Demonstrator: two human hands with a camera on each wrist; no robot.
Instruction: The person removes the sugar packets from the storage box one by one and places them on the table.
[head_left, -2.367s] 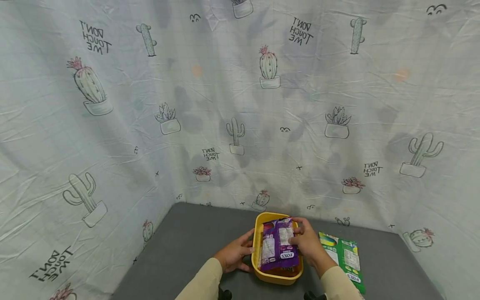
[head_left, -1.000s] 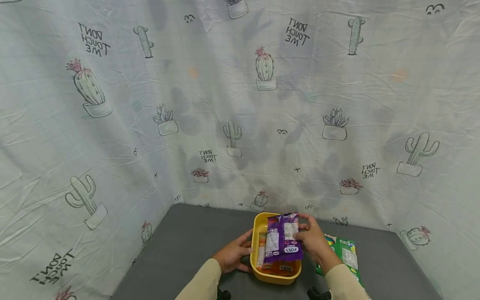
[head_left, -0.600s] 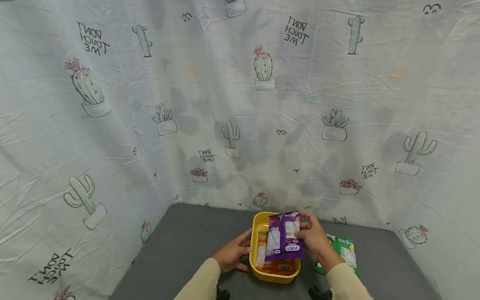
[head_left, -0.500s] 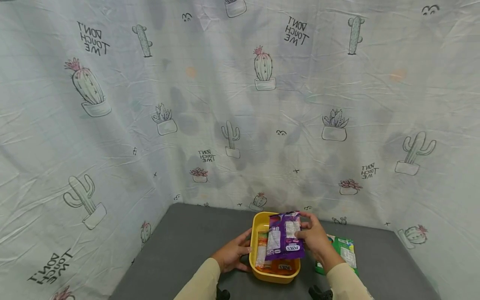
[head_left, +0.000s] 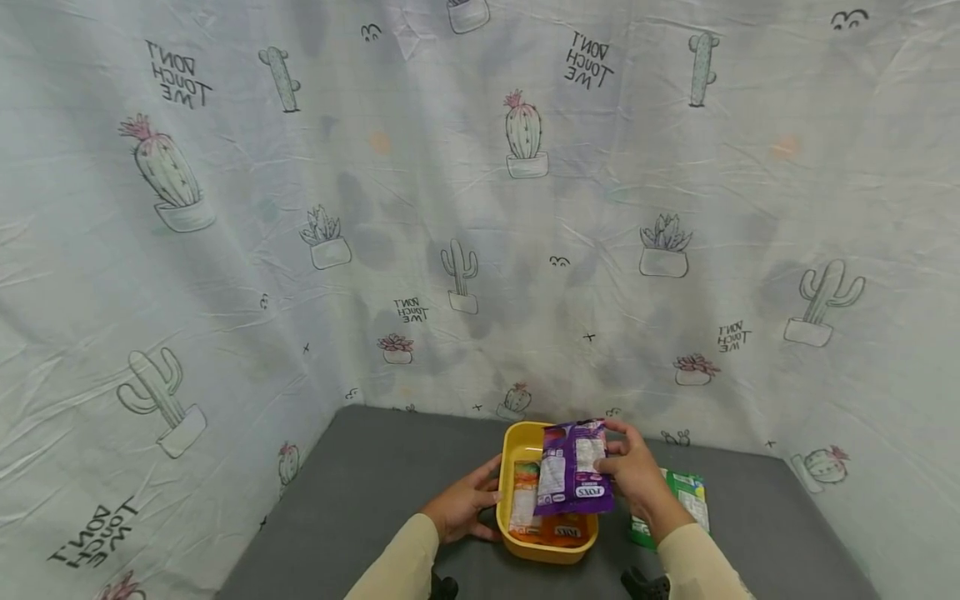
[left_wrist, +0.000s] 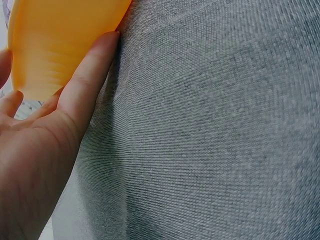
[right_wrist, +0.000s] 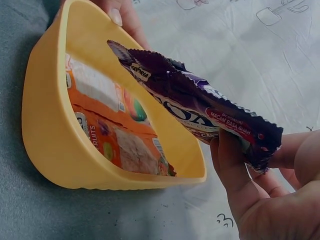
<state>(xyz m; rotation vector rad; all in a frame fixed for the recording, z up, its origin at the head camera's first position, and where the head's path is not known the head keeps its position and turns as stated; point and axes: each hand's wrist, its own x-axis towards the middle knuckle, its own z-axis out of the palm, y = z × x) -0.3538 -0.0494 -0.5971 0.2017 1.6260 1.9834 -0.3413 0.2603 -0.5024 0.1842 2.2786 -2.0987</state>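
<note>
Right grip (head_left: 637,477) clamped on purple pack (head_left: 553,475) by near edge, likely to clear tub (head_left: 551,553); pack tilts left of grip, over tub and orange pack (head_left: 525,502). Left grip (head_left: 460,505) straight-fingered along tub wall, apparently bracing it.

head view: soft, even light; curtain (head_left: 495,208) pale, surface (head_left: 397,467) dark grey, small print on the purple packet (head_left: 576,471) illegible. left wrist: cool cast, soft shadow along the surface beside the left grip (left_wrist: 47,137). right wrist: dim, some packet lettering readable, curtain slightly soft.
</note>
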